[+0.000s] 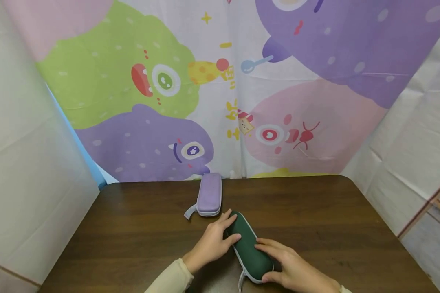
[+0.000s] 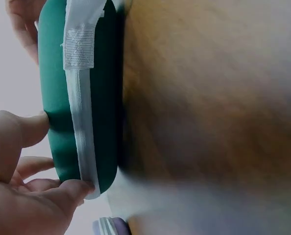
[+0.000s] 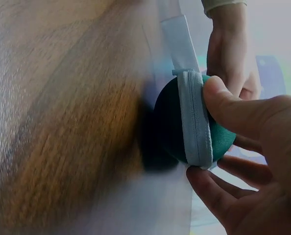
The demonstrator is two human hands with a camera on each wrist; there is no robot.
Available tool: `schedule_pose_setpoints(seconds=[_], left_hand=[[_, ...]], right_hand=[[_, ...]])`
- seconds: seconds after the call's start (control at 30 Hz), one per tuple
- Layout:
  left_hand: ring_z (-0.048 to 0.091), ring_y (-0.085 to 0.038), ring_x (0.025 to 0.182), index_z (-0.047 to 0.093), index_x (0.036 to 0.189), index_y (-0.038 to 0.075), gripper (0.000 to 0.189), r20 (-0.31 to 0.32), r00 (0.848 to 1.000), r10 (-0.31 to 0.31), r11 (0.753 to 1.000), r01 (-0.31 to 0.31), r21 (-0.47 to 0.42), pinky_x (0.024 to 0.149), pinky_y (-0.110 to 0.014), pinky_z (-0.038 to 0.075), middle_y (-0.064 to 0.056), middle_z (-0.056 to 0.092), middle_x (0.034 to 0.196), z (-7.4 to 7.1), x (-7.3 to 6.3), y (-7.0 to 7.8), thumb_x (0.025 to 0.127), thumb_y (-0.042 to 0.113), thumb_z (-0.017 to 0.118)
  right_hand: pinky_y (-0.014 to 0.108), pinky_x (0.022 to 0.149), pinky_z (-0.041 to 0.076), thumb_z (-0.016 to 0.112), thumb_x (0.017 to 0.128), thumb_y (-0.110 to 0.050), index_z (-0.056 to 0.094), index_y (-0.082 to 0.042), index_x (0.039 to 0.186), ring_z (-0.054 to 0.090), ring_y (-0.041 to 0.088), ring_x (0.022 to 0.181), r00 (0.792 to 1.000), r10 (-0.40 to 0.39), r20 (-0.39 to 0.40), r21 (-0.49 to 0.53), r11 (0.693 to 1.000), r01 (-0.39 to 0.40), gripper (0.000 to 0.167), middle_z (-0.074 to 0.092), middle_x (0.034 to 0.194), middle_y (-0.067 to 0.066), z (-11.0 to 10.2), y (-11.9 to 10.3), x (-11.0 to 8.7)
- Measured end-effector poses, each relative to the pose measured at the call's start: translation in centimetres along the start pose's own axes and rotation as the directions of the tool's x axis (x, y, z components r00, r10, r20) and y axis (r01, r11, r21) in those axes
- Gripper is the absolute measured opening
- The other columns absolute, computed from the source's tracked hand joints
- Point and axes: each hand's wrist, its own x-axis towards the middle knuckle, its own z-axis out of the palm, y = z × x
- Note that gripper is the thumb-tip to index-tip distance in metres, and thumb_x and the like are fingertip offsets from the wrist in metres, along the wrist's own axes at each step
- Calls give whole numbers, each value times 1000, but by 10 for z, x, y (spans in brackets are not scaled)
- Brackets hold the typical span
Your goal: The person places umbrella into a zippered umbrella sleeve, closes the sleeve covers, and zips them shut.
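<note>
A green zippered glasses case (image 1: 247, 246) with a pale grey zip and a strap lies slantwise near the table's front. My left hand (image 1: 213, 241) holds its far end, the thumb on the left side and the fingers at the tip. From the right, my right hand (image 1: 291, 264) grips the near end between thumb and fingers. In the left wrist view, the closed zip band (image 2: 82, 117) runs along the case's side. The right wrist view shows the rounded near end (image 3: 194, 122) and the strap (image 3: 180, 44) sticking out beside it.
A purple zippered case (image 1: 210, 193) with a grey strap lies farther back, left of the green one. The dark brown wooden table (image 1: 139, 228) ends against a printed cartoon curtain (image 1: 220, 154). White fabric walls (image 1: 33, 134) rise at both sides.
</note>
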Motion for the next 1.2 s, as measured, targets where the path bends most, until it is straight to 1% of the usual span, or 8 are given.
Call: schedule_pose_setpoints(seconds=[0.1,0.23,0.37,0.47,0.63,0.73,0.93,1.2], left_hand=[[42,-50,143,54,145,-5,59,-6,1000,19,1000,-19,0,113,-58,41,-26,43,157,-1,6,0,96,20,74],[47,-45,142,56,143,-6,58,-3,1000,31,999,-31,-14,113,-56,42,-26,48,154,-3,15,-2,93,15,77],[48,-41,142,56,144,-5,58,21,1000,10,1000,-9,-24,114,-55,41,-24,47,155,-3,23,-3,93,12,76],[48,-43,142,56,143,-5,57,24,1000,-10,1000,11,-23,115,-57,40,-26,47,155,-3,30,-2,92,11,76],[50,-46,139,60,139,-7,54,-11,999,-49,999,48,-9,116,-62,35,-31,49,150,-2,41,2,90,8,78],[51,-46,138,61,136,-8,51,-31,997,-66,998,66,6,116,-64,33,-31,51,148,-1,46,4,91,8,78],[54,-49,132,67,130,-6,42,-99,990,-99,994,102,26,111,-60,43,-28,58,142,2,52,7,92,10,77],[58,-44,127,68,127,-8,37,-158,983,-90,994,98,47,107,-53,48,-27,61,133,5,57,6,95,9,73]], right_hand=[[33,97,56,75,92,-43,57,-3,143,60,35,129,1000,-8,-8,-10,1000,8,67,55,148,15,2,0,1],[32,96,56,76,93,-38,57,-3,144,59,37,128,1000,-13,-4,-17,1000,13,65,53,149,16,2,1,1],[35,97,56,78,91,-35,56,-4,146,59,36,129,1000,2,-14,-33,999,-2,67,52,150,15,3,2,2],[39,97,56,81,89,-31,55,-4,146,59,36,129,999,26,-31,-52,998,-28,68,52,150,16,4,2,5],[45,95,57,86,84,-22,57,-1,144,60,38,127,997,36,-64,-88,995,-42,70,53,148,21,5,3,13],[49,95,57,87,84,-21,57,1,144,60,40,128,996,49,-72,-91,994,-56,70,52,148,23,5,4,18],[52,96,55,87,84,-18,57,4,142,59,42,129,991,93,-93,-79,992,-101,70,53,147,25,6,9,29],[52,97,54,86,84,-15,56,6,143,57,43,130,982,141,-124,-58,987,-149,70,52,146,27,8,17,46]])
